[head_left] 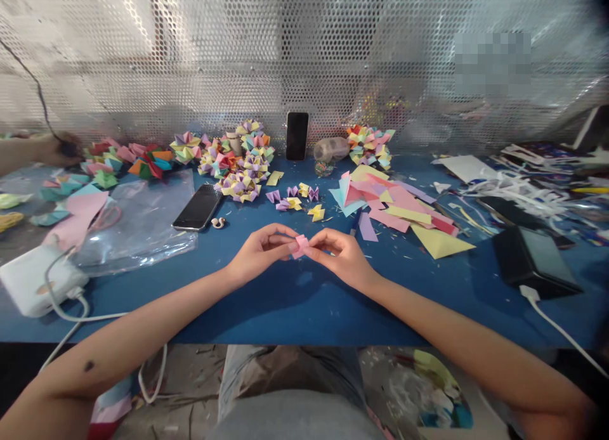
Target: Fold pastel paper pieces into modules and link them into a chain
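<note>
A small folded piece of pink paper (301,245) is pinched between both hands above the blue table. My left hand (265,250) grips its left side with thumb and fingers, while my right hand (339,253) holds the right side the same way. Just beyond the hands lie several small folded purple and yellow paper pieces (294,203). To the right of them spreads a heap of coloured paper sheets (390,205) in pink, yellow, blue and purple. The finer folds of the pink piece are too small to make out.
Folded-paper clusters (238,158) line the back of the blue table (285,307). A phone (297,135) stands upright near a jar (330,149); another phone (198,207) lies left beside a plastic bag (143,218). A white charger (42,278) and black device (535,262) flank the sides. Another person's hand (61,149) shows far left.
</note>
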A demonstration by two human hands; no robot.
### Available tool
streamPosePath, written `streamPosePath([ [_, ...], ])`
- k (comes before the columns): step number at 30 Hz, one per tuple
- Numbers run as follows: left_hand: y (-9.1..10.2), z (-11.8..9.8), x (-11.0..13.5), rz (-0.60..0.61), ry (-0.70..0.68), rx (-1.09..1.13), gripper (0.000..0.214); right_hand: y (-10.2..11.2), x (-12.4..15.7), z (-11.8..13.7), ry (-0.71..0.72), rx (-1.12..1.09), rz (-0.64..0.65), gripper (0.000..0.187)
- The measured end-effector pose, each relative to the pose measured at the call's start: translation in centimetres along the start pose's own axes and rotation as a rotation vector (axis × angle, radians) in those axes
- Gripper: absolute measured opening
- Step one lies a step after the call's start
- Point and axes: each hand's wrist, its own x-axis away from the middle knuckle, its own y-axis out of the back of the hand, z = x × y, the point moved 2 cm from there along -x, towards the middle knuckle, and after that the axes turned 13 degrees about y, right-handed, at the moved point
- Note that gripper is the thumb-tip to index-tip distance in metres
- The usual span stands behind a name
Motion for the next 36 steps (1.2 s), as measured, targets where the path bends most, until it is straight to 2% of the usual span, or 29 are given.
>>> streamPosePath([
  [5, 0.0, 0.1, -0.1, -0.041, -0.026, -0.064, 0.043, 0.1, 0.0, -0.5, -0.038, -0.073, -0.082, 0.023],
  [9, 0.1, 0.4, -0.3, -0.061, 0.002, -0.077, 0.039, 0.0, 0.0, -0.6, -0.011, -0.068, -0.065, 0.025],
  [13, 0.0, 0.6, -0.3, -0.021, -0.019, -0.018, 0.033, -0.2, 0.0, -0.8, -0.005, -0.092, -0.053, 0.025],
  [16, 0.2, 0.5, -0.2, -0.012, -0.03, -0.016, 0.038, -0.4, 0.2, -0.8, -0.033, -0.133, -0.037, 0.027],
  [21, 0.5, 0.1, 0.1, 0.018, -0.026, -0.217, 0.036, -0.3, 0.1, -1.0, -0.16, -0.22, 0.053, 0.036],
  [25, 0.4, -0.2, 0.6, 0.042, -0.07, -0.357, 0.03, 0.5, -0.3, -0.7, -0.132, -0.18, 0.219, 0.032],
  [27, 0.4, -0.3, 0.6, 0.004, -0.109, -0.399, 0.027, 1.0, -0.6, -0.5, -0.098, -0.094, 0.294, 0.03],
  [29, 0.8, -0.6, 0.5, -0.078, -0.145, -0.415, 0.025, 1.3, -0.8, -0.5, -0.104, -0.024, 0.315, 0.031],
  [31, 1.3, -0.8, 0.2, -0.147, -0.148, -0.421, 0.026, 1.4, -1.1, -0.6, -0.148, -0.025, 0.304, 0.033],
  [36, 2.9, -0.5, -1.1, -0.204, -0.072, -0.404, 0.032, 0.7, -1.8, -1.2, -0.239, -0.078, 0.268, 0.038],
])
